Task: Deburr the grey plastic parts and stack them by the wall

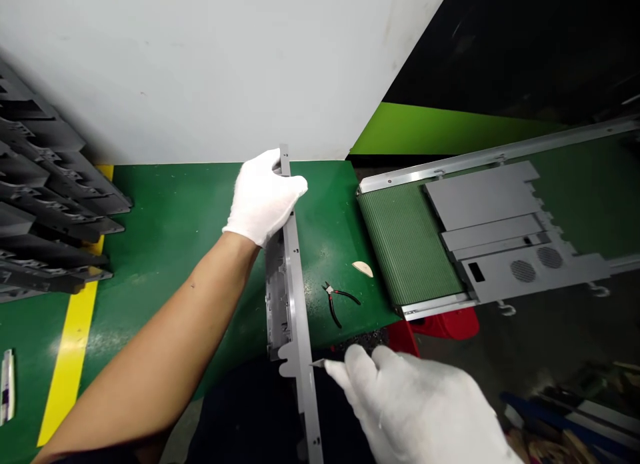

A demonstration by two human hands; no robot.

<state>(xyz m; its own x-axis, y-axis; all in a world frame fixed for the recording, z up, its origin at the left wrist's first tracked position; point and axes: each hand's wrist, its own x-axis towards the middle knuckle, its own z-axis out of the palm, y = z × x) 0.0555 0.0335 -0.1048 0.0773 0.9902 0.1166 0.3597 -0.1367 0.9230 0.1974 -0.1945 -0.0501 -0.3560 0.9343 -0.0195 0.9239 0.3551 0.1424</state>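
Observation:
My left hand (267,196), in a white glove, is closed round the upper part of a grey plastic panel (299,297). The panel stands on edge, its narrow side turned up toward me and its ribbed inner side facing left. My right hand (410,404), also gloved, is closed on a knife with a small pointed blade (318,363). The blade's tip is at the panel's near edge; whether it touches cannot be made out. The knife's handle is hidden in the glove. Side cutters (339,303) with black and red handles lie spread on the table right of the panel.
Several grey panels (65,151) stand stacked at left on the green table (165,204). Another grey panel (485,197) lies on the conveyor belt (407,244) at right. A pale half-round piece (363,269) lies near the belt. A white cutter-like tool (7,387) is at far left.

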